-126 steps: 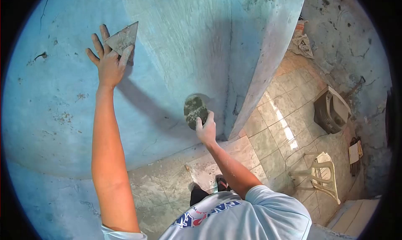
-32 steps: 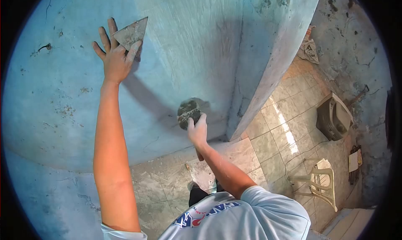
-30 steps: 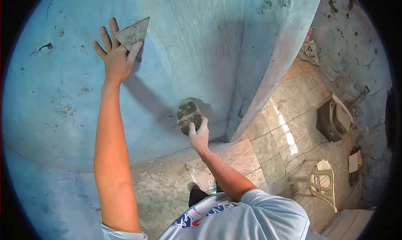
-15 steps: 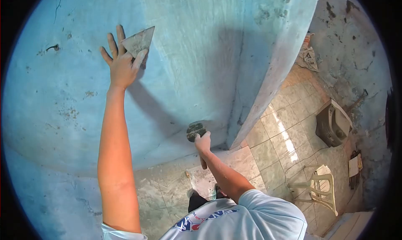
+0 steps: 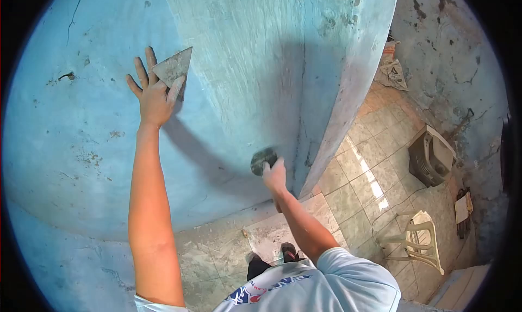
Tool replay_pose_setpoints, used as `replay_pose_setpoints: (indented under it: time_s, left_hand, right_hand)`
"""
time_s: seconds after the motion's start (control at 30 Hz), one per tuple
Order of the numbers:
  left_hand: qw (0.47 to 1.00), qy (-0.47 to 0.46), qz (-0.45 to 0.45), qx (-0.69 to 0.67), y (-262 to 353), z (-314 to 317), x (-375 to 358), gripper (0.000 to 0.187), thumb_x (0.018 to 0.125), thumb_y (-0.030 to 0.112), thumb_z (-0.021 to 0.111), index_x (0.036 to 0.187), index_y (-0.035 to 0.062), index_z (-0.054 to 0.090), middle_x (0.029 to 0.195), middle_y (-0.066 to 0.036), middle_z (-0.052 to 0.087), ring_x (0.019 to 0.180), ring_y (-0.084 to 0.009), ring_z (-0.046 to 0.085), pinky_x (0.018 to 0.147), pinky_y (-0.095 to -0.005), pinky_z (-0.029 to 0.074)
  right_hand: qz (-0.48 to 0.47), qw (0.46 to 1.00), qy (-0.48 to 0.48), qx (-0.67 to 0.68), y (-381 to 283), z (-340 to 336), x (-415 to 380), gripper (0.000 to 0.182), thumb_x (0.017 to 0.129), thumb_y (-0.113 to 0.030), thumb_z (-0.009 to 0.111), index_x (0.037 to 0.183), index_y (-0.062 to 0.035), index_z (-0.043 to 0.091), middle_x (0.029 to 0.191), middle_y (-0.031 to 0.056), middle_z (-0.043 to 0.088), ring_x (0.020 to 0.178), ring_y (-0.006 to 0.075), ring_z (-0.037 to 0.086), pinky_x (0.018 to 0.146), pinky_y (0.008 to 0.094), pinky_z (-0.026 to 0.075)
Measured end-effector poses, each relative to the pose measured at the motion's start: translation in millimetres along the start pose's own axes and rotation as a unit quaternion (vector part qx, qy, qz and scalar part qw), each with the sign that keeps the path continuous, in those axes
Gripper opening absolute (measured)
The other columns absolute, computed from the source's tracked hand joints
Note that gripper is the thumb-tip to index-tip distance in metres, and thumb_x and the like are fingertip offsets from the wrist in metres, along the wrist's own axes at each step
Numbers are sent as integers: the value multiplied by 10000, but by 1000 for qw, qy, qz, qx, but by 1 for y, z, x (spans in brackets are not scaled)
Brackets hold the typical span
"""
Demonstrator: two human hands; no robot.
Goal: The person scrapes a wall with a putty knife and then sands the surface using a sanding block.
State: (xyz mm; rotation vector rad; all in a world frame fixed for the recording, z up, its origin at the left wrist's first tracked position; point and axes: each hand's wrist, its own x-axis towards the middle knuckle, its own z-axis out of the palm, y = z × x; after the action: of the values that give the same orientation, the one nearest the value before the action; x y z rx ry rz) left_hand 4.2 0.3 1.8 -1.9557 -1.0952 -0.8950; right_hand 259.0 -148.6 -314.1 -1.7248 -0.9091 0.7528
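Observation:
My left hand (image 5: 155,102) rests against the blue wall (image 5: 109,170), with three fingers spread upward. Between its thumb and the side of the hand is a triangular putty knife (image 5: 175,66), blade upward. Lower down and to the right, my right hand (image 5: 275,176) is wrapped round a dark round-headed tool (image 5: 261,162), blurred by motion. Its brown handle shows below the hand; I cannot tell whether it is a brush. The head overlaps the lower wall, left of the inner corner.
A wall edge (image 5: 359,94) juts out on the right. Beyond it, on the tiled floor (image 5: 353,187), stand an old television (image 5: 429,157) and a pale plastic chair (image 5: 424,241). A paper sack (image 5: 392,73) leans at the back. Cracks and a hole (image 5: 67,76) mark the wall at left.
My right hand has shifted up and to the right with the dark tool, nearer the corner. My left hand, still holding the putty knife, appears slightly lower as the view has tilted.

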Motion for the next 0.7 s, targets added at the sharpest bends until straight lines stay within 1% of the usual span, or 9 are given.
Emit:
replay_pose_setpoints:
  time_s: [0.07,0.17,0.2,0.3,0.33,0.43,0.47,0.6,0.7]
  left_hand:
    - [1000,2,2,-9,1,1,-3,596,1074,595,507,1346,126,753,1812,-94,86,1644,-452,-27,1228,-719,-112]
    - [1000,-5,-5,-10,1,-2,-2,588,1073,591,514,1356,133,749,1812,-91,88,1645,-449,-29,1228,-718,-114]
    - [1000,-10,-6,-2,0,-1,-2,586,1072,591,514,1361,137,746,1812,-89,89,1645,-447,-30,1228,-717,-115]
    - [1000,3,-1,-9,2,0,-2,582,1071,595,512,1376,154,739,1814,-81,86,1648,-438,-34,1230,-709,-122]
    - [1000,13,1,-14,3,0,-2,581,1071,597,512,1381,159,736,1814,-78,84,1648,-435,-35,1231,-706,-125]
    - [1000,3,-3,-18,1,1,-3,583,1070,606,507,1396,176,728,1815,-70,79,1650,-429,-36,1234,-699,-132]
    - [1000,-2,-4,-21,2,0,-4,584,1070,608,507,1397,176,727,1815,-70,79,1650,-430,-37,1234,-698,-133]
    - [1000,-4,-5,-7,1,0,-2,582,1070,608,507,1397,178,726,1815,-67,87,1649,-431,-38,1234,-698,-134]
    - [1000,6,-3,-5,0,2,-1,577,1070,600,513,1387,170,730,1814,-72,89,1648,-434,-37,1233,-702,-132]
  right_hand:
    - [-73,996,3,50,-37,-28,-15,449,957,-184,704,1288,65,533,1128,348,707,1087,518,695,955,520,540]
    - [-92,993,38,66,-21,-35,-13,448,958,-182,703,1275,81,529,1111,345,709,1070,514,700,949,523,541]
    - [-38,999,29,20,-6,-31,-8,447,960,-182,701,1269,92,529,1117,350,704,1090,514,692,960,519,536]
    - [18,997,-17,-77,15,-18,17,437,976,-159,676,1305,70,502,1131,360,706,1109,545,678,961,561,533]
    - [7,997,-30,-71,-5,-23,18,453,977,-180,670,1311,71,493,1125,368,704,1106,551,676,964,565,531]
    - [-119,993,0,17,-43,-37,-4,467,978,-210,663,1312,67,489,1115,379,701,1096,555,677,962,568,532]
    - [-130,990,1,44,-49,-44,-15,480,974,-219,669,1317,61,486,1101,383,701,1090,554,680,956,569,534]
    - [36,997,-9,-63,-1,-24,0,459,959,-228,708,1254,72,526,1123,388,689,1114,532,679,973,542,532]
    - [-25,997,-21,-71,-4,-13,16,443,987,-196,638,1292,83,480,1106,386,700,1071,559,683,955,561,545]
